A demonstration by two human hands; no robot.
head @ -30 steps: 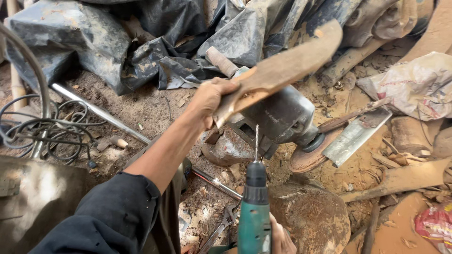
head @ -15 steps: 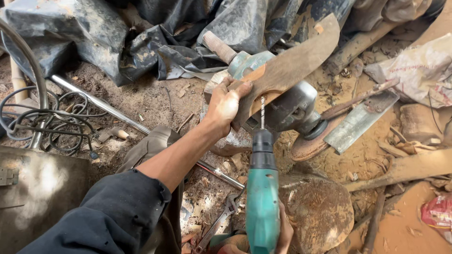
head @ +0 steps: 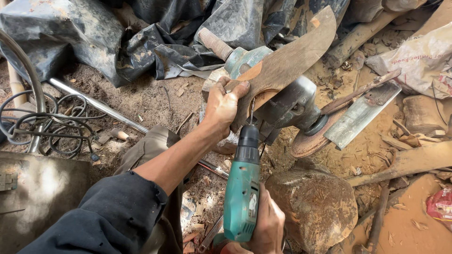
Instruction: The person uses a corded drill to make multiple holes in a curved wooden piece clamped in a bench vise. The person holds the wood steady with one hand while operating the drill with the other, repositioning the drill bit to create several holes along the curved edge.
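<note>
Over the littered dirt floor, the left hand [head: 221, 107] grips the curved wooden piece [head: 287, 61], now lower and steadier than 1 second ago. The right hand [head: 266, 226], clenched on the green drill [head: 242, 197], has brought its bit up against the wood, so drilling looks about to begin.

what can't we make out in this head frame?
- Right hand: cut off by the bottom edge; trigger finger hidden behind the green drill.
- Drill bit tip: too thin to tell whether it touches the curved wooden piece.
- Left hand: palm hidden, wrapped around the wood.
</note>
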